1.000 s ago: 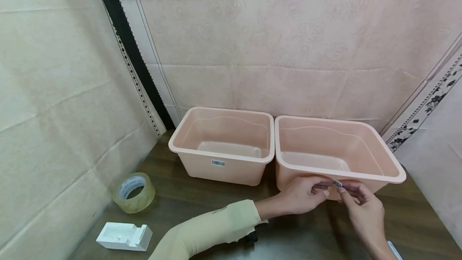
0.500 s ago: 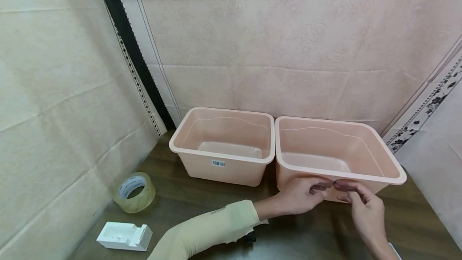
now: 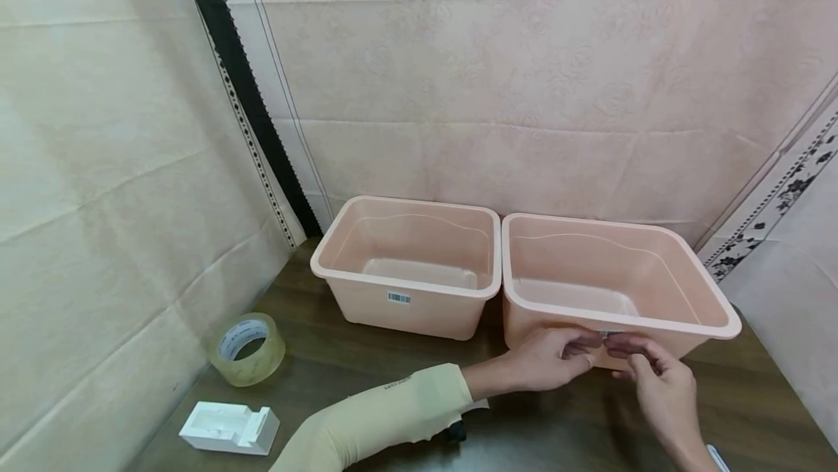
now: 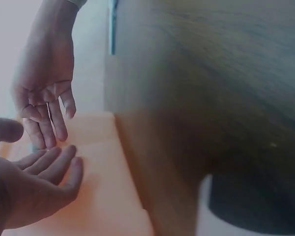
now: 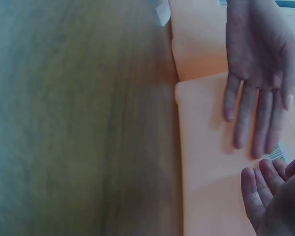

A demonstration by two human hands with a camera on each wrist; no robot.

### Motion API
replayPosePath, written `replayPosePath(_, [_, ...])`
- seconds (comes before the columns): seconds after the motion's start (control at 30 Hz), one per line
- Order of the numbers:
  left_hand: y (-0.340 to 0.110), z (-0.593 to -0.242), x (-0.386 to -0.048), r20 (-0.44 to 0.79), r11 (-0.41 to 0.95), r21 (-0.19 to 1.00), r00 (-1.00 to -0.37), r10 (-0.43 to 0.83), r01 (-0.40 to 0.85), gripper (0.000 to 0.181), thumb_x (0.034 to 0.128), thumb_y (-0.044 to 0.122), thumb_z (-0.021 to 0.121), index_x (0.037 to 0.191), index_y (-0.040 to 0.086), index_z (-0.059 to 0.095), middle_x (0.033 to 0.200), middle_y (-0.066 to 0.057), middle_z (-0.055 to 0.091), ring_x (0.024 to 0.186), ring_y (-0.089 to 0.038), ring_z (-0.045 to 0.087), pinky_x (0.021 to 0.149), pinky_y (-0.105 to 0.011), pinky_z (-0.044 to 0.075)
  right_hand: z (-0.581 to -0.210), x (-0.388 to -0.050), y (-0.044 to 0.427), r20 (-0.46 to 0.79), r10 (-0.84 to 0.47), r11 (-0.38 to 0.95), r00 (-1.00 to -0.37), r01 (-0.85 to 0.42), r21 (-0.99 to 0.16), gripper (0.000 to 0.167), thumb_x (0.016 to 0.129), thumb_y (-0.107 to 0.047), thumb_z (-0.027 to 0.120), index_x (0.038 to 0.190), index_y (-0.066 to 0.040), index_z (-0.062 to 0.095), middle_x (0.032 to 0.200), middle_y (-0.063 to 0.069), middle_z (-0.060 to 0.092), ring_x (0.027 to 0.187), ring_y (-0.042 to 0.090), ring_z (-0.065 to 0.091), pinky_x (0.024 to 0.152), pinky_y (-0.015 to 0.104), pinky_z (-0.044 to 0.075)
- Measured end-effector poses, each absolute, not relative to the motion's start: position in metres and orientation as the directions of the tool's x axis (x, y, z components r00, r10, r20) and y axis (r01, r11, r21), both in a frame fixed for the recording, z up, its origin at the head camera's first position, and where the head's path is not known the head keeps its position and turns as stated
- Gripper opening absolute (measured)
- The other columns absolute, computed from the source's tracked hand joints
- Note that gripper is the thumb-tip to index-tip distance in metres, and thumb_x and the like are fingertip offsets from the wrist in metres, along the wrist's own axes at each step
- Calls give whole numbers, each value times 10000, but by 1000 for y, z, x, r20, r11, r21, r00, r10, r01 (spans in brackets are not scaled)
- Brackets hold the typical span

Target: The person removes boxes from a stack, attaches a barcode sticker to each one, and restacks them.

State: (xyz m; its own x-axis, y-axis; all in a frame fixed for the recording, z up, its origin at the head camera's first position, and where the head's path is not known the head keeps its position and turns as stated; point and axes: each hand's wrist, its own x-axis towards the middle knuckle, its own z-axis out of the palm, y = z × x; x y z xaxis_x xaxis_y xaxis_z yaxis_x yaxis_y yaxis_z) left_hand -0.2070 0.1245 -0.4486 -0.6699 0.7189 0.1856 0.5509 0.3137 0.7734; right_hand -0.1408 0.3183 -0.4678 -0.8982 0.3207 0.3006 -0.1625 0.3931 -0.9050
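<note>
A small barcode label (image 5: 278, 151) lies on the front wall of the right-hand pink plastic tub (image 3: 618, 316). My left hand (image 3: 548, 360) touches that wall at the label's left end, its fingers fairly straight. From the other side my right hand (image 3: 664, 383) reaches in, fingertips at the label's right end. In the right wrist view the left hand (image 5: 259, 54) lies flat with extended fingers, and the right hand (image 5: 280, 196) shows loosely bent fingers. Fingertips partly cover the label in the head view. Neither hand grips anything.
A matching pink tub (image 3: 406, 312) with its own barcode label (image 3: 398, 298) stands to the left. A roll of clear tape (image 3: 249, 350) and a white block-like object (image 3: 229, 428) are on the wooden table (image 3: 366, 370). Cloth (image 3: 491, 94) hangs behind.
One second ago the label was pinched between the fingers of both hands. Now it is on the tub's wall, and the fingers have flattened against its ends.
</note>
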Motion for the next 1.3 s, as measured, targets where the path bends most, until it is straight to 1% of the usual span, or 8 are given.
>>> replayPosePath(0.13, [123, -453, -209, 134, 318, 792, -655, 743, 522, 369, 1071, 248, 604, 1418, 128, 648, 1414, 80, 704, 1182, 51, 681, 897, -14, 484, -468, -140, 316, 293, 343, 393, -892, -147, -908, 295, 1055, 31, 456, 1203, 76, 708, 989, -205, 773, 884, -25, 749, 650, 248, 627])
replayPosePath(0.3, [123, -454, -214, 215, 189, 826, -607, 765, 531, 390, 1080, 184, 588, 1454, 73, 606, 1448, -24, 688, 1265, -53, 682, 959, -39, 487, -462, -139, 310, 292, 385, 376, -875, -140, -916, 288, 1062, 17, 470, 1210, 52, 715, 971, -161, 789, 857, 4, 755, 634, 237, 618])
replayPosePath(0.5, [126, -455, -211, 169, 197, 858, -624, 763, 474, 399, 1086, 232, 588, 1465, 109, 602, 1456, 36, 677, 1263, -15, 666, 955, -41, 489, -463, -140, 311, 215, 423, 359, -880, -55, -932, 320, 1086, -43, 430, 1201, 57, 711, 933, -259, 756, 798, -29, 746, 596, 267, 625])
replayPosePath(0.8, [126, -449, -211, 196, 196, 850, -640, 743, 488, 417, 1076, 223, 604, 1486, 145, 589, 1428, 40, 693, 1224, 49, 647, 956, -40, 482, -465, -143, 307, 220, 460, 182, -860, -151, -972, 289, 1078, -16, 458, 1170, 102, 706, 927, -104, 814, 798, 53, 776, 576, 262, 616])
replayPosePath(0.93, [118, -451, -216, 154, 201, 858, -610, 777, 472, 418, 1085, 206, 593, 1490, 105, 569, 1452, -1, 679, 1281, 12, 634, 1001, -66, 483, -468, -142, 307, 248, 483, 112, -840, -222, -969, 284, 1076, 4, 458, 1118, 156, 694, 903, -50, 818, 765, 85, 782, 564, 264, 613])
replayPosePath(1.03, [102, -446, -220, 88, 243, 830, -547, 833, 503, 397, 1101, 245, 572, 1473, 107, 580, 1445, 16, 682, 1261, 50, 626, 1012, -67, 477, -465, -139, 310, 371, 532, 79, -761, -391, -917, 282, 1051, 81, 434, 1007, 231, 669, 839, 11, 812, 709, 114, 777, 550, 248, 603])
replayPosePath(1.13, [80, -426, -223, 37, 269, 766, -458, 888, 583, 361, 1117, 303, 542, 1444, 164, 608, 1354, 99, 725, 1174, 141, 615, 989, -50, 475, -454, -138, 314, 538, 581, 29, -611, -645, -764, 270, 992, 183, 396, 867, 311, 598, 749, 99, 783, 635, 160, 757, 545, 232, 594])
replayPosePath(1.3, [32, -376, -230, 73, 180, 761, -359, 931, 623, 330, 1130, 328, 509, 1408, 202, 634, 1215, 118, 771, 1112, 128, 660, 1001, -117, 523, -418, -136, 324, 735, 597, 218, -322, -816, -535, 286, 892, 197, 360, 742, 322, 568, 699, 64, 772, 573, 85, 692, 618, 149, 558])
